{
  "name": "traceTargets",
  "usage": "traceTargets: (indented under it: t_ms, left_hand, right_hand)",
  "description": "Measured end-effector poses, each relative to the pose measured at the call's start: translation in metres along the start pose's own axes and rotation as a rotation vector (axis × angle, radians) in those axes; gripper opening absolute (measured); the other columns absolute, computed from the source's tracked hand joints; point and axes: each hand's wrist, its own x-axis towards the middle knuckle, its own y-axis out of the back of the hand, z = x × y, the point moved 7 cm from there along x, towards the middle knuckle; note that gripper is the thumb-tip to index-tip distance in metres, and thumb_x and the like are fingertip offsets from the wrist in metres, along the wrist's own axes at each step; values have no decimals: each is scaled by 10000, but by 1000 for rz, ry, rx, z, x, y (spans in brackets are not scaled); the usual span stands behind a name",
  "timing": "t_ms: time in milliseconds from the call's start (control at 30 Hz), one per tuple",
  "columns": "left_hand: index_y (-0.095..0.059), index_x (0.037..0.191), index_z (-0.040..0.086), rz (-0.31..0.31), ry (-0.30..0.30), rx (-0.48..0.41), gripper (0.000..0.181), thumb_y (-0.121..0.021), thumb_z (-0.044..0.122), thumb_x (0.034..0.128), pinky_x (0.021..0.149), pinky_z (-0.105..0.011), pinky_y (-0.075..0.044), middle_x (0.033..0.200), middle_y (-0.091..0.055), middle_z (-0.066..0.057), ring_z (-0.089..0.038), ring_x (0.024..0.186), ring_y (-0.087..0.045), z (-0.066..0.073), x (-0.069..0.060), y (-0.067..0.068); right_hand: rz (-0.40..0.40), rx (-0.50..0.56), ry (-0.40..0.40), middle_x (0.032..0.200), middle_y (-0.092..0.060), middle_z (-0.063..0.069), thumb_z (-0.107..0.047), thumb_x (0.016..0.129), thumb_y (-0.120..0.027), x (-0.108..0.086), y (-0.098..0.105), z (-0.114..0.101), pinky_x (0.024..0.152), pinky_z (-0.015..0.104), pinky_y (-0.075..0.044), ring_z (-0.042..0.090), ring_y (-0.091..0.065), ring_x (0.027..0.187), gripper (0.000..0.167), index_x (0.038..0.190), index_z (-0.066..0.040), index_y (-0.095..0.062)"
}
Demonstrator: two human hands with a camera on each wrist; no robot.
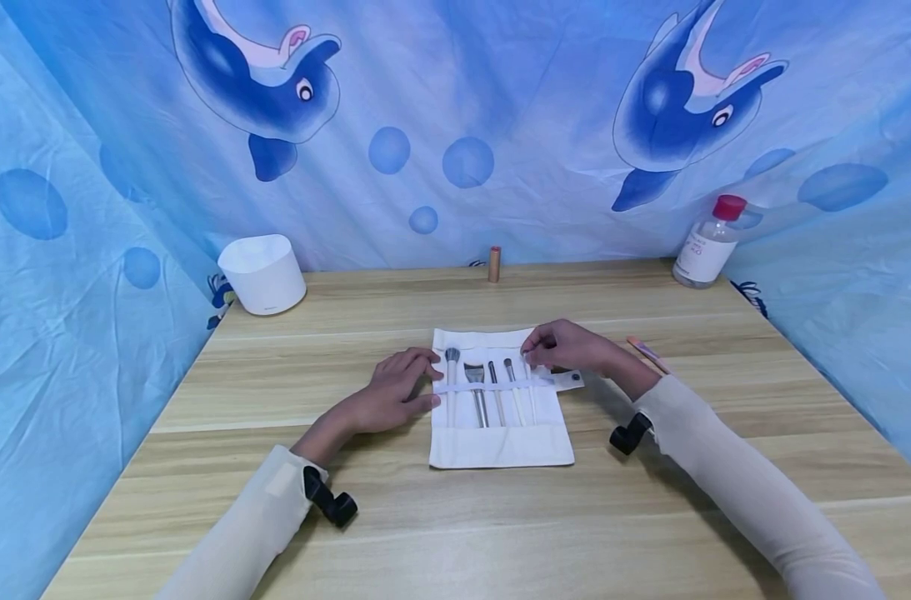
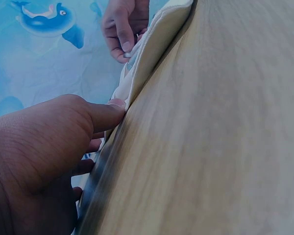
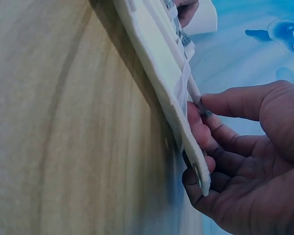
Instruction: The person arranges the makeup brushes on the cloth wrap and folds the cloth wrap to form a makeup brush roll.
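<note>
Beyond the left hand, off to its outer side, a white tub [image 1: 262, 277] stands at the far end of the table [image 1: 290, 367]. The left hand [image 1: 397, 392] lies at the pouch's left edge, its fingers spread and relaxed, fingertips and thumb touching the cloth without grasping anything.

The white pouch [image 1: 493, 450] lies flat between the two hands, its long axis running away from the person. Inside, nearest the left hand, is the powder brush [image 1: 451, 408], its fluffy head away from the person; next come the wide brush [image 1: 475, 377], the slim brush [image 1: 496, 387] and the small brush [image 1: 513, 392]. These four also point their heads away, handles toward the person, under an elastic band [image 1: 463, 387]. Far beyond the gap between the hands stands a brown tube [image 1: 494, 265].

The end brush [image 1: 530, 396] lies just on the near side of the right hand's fingertips, nearly parallel to the rest, handle toward the person. The right hand [image 1: 569, 346], well apart from the left, pinches its far end between thumb and finger. Below that palm the flap [image 1: 569, 381] sticks out sideways. A slim stick [image 1: 648, 355] slants just past the right wrist, its orange end pointing away and leftward. Well beyond the right hand stands a red-capped bottle [image 1: 704, 250].
</note>
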Motion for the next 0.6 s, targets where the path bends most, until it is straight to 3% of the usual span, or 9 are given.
traceTargets:
  t_ms: [267, 600]
  left_hand:
    - [-547, 1255, 139, 3, -2, 6, 334, -599, 362, 1013, 1107, -589, -160, 1518, -364, -49, -274, 1437, -268, 0, 1, -1]
    - [-548, 1253, 142, 4, -9, 0, 333, -599, 367, 1013, 1103, -594, -158, 1515, -365, -47, -273, 1434, -272, 0, 1, 0]
  right_hand:
    - [9, -67, 4, 1018, -658, 71, -159, 993, -633, -4, -1, 2, 726, 358, -473, 207, -562, 849, 214, 1172, -55, -689]
    - [208, -352, 115, 962, -680, 15, -214, 1022, -602, -19, 30, -5, 734, 379, -478, 170, -604, 821, 200, 1129, -84, -710]
